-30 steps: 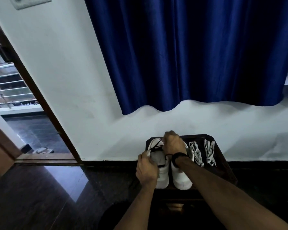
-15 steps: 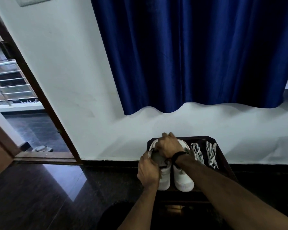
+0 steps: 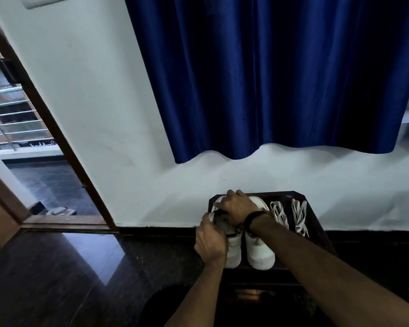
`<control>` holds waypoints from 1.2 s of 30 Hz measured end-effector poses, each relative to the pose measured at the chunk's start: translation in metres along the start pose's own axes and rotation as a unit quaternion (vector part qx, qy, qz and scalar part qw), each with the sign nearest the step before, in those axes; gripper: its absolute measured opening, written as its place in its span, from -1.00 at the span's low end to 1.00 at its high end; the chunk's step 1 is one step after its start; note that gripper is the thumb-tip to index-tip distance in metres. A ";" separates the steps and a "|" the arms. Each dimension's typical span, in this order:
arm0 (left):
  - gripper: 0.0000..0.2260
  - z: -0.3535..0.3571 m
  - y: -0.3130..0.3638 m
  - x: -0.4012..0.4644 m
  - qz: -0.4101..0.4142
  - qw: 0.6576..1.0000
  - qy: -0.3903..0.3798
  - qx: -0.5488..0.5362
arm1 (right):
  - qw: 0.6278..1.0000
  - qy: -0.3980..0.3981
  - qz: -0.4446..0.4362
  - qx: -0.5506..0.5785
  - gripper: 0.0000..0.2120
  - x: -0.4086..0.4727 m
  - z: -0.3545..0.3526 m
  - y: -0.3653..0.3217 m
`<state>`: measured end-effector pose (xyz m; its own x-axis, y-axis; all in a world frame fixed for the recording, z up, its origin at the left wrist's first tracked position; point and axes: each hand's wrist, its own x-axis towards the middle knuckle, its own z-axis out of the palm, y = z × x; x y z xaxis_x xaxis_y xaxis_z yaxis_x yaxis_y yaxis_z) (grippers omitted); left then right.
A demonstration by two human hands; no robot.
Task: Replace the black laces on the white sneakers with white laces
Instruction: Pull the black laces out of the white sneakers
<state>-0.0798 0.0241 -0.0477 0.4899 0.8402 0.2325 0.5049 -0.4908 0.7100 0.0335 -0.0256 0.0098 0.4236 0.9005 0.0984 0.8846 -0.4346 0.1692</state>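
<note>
Black laces [image 3: 230,234] are worked on the left sneaker [image 3: 233,249], toe toward the person on the bench [image 3: 316,223], gripped by the left hand [image 3: 210,241], the right hand [image 3: 236,207] curled over its tongue end.

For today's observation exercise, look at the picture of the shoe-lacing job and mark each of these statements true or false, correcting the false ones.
1. Two white sneakers stand side by side on a dark stand. True: left sneaker, right sneaker, stand.
2. The white laces lie to the left of the sneakers. False: the white laces lie to the right of them.
3. Both hands are at the left sneaker. True: the left hand and right hand meet over it.
4. The curtain is red. False: the curtain is dark blue.
5. The right wrist is bare. False: it wears a black band.
</note>
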 end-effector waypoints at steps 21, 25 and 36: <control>-0.73 0.005 -0.002 0.001 -0.023 1.000 -0.004 0.008 | 0.997 -0.027 0.015 0.067 -0.54 0.001 -0.015 -0.006; -0.68 0.005 -0.004 0.001 -0.024 1.000 -0.006 0.007 | 0.979 -0.057 0.103 0.164 -0.74 0.002 -0.017 -0.008; -0.39 0.008 -0.001 0.012 0.147 0.978 0.022 0.147 | 0.819 0.207 0.402 0.353 -0.76 -0.035 -0.050 0.069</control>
<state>-0.0690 0.0325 -0.0508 0.6165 0.6592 0.4306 0.5328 -0.7519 0.3883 0.0703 -0.0875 0.0674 0.9516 0.1812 0.2481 0.3058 -0.6353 -0.7091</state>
